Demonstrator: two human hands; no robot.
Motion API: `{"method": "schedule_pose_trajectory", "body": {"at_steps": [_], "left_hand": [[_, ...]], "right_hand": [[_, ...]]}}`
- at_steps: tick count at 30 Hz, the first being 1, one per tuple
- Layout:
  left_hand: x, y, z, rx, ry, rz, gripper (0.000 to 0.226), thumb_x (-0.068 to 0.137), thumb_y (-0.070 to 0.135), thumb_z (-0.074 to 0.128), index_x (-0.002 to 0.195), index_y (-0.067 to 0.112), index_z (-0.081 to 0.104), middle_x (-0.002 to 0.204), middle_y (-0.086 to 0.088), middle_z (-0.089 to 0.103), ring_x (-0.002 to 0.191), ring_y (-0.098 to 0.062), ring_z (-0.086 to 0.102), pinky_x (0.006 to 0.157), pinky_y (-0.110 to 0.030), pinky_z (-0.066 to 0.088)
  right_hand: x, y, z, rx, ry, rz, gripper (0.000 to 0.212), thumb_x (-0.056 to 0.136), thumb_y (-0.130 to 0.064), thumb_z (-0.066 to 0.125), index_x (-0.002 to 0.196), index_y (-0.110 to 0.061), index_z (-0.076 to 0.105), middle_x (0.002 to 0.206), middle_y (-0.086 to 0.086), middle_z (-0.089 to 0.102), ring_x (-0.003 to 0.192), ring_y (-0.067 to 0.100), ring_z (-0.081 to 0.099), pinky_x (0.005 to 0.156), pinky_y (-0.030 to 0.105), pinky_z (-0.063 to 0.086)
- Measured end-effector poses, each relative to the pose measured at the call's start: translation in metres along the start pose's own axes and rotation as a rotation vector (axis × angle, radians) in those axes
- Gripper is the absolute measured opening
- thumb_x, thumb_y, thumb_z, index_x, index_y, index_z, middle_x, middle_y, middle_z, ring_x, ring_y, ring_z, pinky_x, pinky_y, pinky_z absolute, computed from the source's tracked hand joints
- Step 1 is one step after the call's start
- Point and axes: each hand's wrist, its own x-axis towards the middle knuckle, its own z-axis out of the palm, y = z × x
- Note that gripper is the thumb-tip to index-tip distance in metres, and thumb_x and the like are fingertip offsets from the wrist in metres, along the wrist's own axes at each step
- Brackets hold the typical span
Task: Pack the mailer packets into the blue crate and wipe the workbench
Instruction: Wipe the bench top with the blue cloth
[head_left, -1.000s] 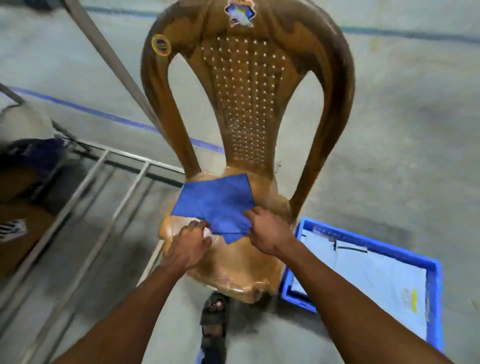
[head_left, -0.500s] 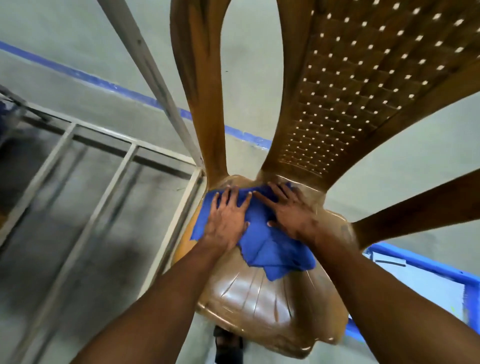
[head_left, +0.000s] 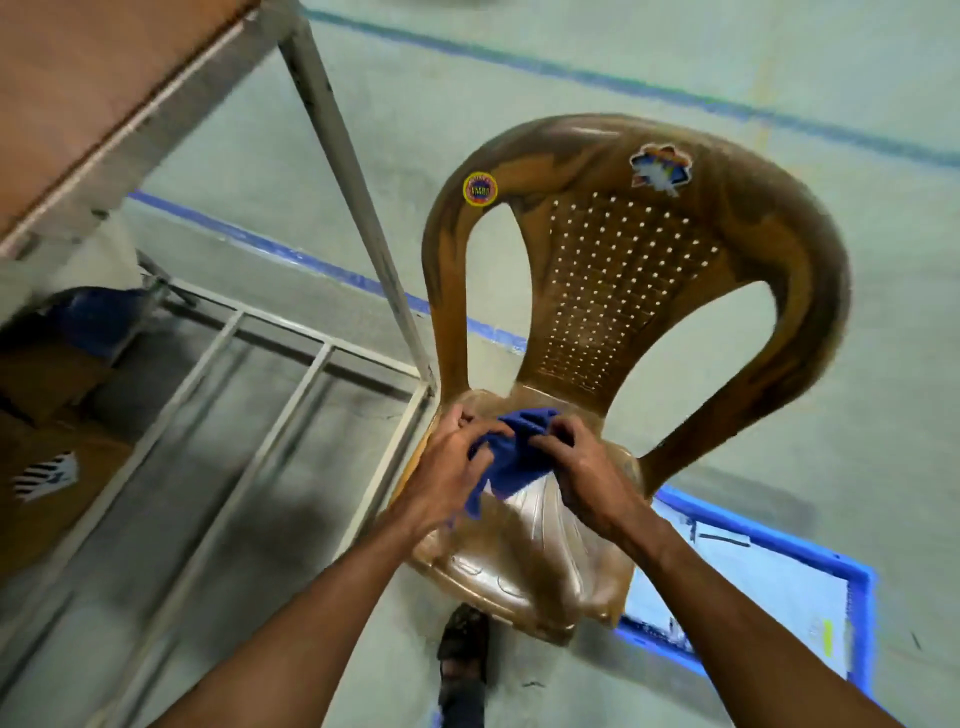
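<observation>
Over the chair (head_left: 623, 270) seat, the left hand (head_left: 447, 467) and right hand (head_left: 582, 467) both curl their fingers into a bunched blue cloth (head_left: 514, 447), gripping it from either side. Two stickers sit on the chair back: a round yellow one (head_left: 479, 188) and a jagged one (head_left: 661, 169), both too blurred to read. Right of the chair, the crate (head_left: 862, 587) lies on the floor with white packets (head_left: 753, 587) flat inside. Left of the chair stands the workbench (head_left: 78, 88). A sandal (head_left: 462, 654) shows below the seat's front.
</observation>
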Motion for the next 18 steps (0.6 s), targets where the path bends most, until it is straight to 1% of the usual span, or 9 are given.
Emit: {"method": "schedule_pose_trajectory", "body": {"at_steps": [2,4,6,8,11,13,16,17,18], "left_hand": [[-0.026,0.049,-0.036,-0.001,0.085,0.046,0.035,0.087,-0.001,0.057,0.106,0.025,0.071,0.114,0.008,0.047,0.104,0.005,0.048,0.09,0.0,0.032],[-0.056,0.1,-0.073,0.005,0.169,0.097,0.036,0.082,-0.004,0.056,0.1,0.021,0.074,0.11,0.01,0.059,0.102,0.005,0.054,0.093,-0.001,0.031],[-0.093,0.15,-0.11,-0.016,0.23,0.102,0.037,0.079,-0.004,0.055,0.096,0.022,0.074,0.102,0.014,0.067,0.098,0.005,0.059,0.092,-0.004,0.035],[-0.132,0.194,-0.147,-0.034,0.306,0.148,0.036,0.079,-0.001,0.053,0.093,0.025,0.072,0.098,0.016,0.069,0.095,0.01,0.059,0.09,-0.007,0.038],[-0.196,0.242,-0.199,-0.06,0.356,0.151,0.034,0.078,0.008,0.047,0.092,0.027,0.071,0.096,0.017,0.071,0.095,0.004,0.062,0.089,-0.015,0.043],[-0.236,0.259,-0.23,-0.06,0.376,0.15,0.03,0.082,0.012,0.047,0.094,0.026,0.071,0.097,0.017,0.071,0.097,0.001,0.063,0.092,-0.021,0.046],[-0.298,0.277,-0.27,-0.094,0.407,0.176,0.014,0.085,0.018,0.073,0.097,0.023,0.07,0.1,0.016,0.071,0.099,0.002,0.063,0.093,-0.021,0.046],[-0.32,0.28,-0.282,-0.109,0.418,0.18,0.023,0.078,0.019,0.082,0.097,0.022,0.07,0.1,0.015,0.071,0.099,0.001,0.063,0.091,-0.018,0.045],[-0.342,0.281,-0.293,-0.107,0.434,0.186,0.032,0.071,0.019,0.087,0.097,0.023,0.069,0.101,0.014,0.07,0.1,-0.001,0.062,0.09,-0.018,0.044]], "right_hand": [[-0.031,-0.043,-0.024,-0.067,0.065,-0.111,0.029,0.099,-0.035,0.05,0.126,-0.026,0.051,0.119,-0.017,0.05,0.098,-0.006,0.049,0.085,0.019,0.044],[-0.064,-0.084,-0.049,-0.199,0.106,-0.266,0.038,0.098,-0.028,0.049,0.135,-0.021,0.05,0.136,-0.008,0.045,0.12,0.006,0.046,0.103,0.031,0.043],[-0.096,-0.121,-0.07,-0.439,0.162,-0.507,0.047,0.091,-0.021,0.056,0.138,-0.02,0.051,0.142,0.003,0.043,0.124,0.021,0.045,0.107,0.039,0.04],[-0.132,-0.167,-0.089,-0.659,0.214,-0.671,0.058,0.089,-0.023,0.064,0.143,-0.026,0.045,0.136,0.007,0.05,0.109,0.026,0.048,0.096,0.041,0.044],[-0.187,-0.236,-0.109,-0.835,0.286,-0.785,0.067,0.087,-0.034,0.066,0.146,-0.035,0.035,0.1,0.0,0.064,0.088,0.024,0.047,0.078,0.04,0.04],[-0.214,-0.272,-0.113,-0.85,0.308,-0.889,0.061,0.087,-0.034,0.065,0.143,-0.035,0.041,0.091,0.0,0.061,0.097,0.027,0.051,0.085,0.041,0.032],[-0.243,-0.319,-0.103,-0.642,0.246,-1.019,0.054,0.084,-0.016,0.061,0.136,-0.028,0.053,0.103,0.01,0.058,0.128,0.03,0.043,0.107,0.039,0.027],[-0.254,-0.334,-0.094,-0.537,0.205,-1.043,0.054,0.084,-0.009,0.059,0.134,-0.026,0.056,0.11,0.013,0.056,0.129,0.028,0.043,0.11,0.036,0.031],[-0.264,-0.349,-0.083,-0.449,0.172,-1.063,0.053,0.085,-0.004,0.058,0.133,-0.025,0.057,0.115,0.013,0.053,0.121,0.027,0.048,0.106,0.036,0.04]]}}
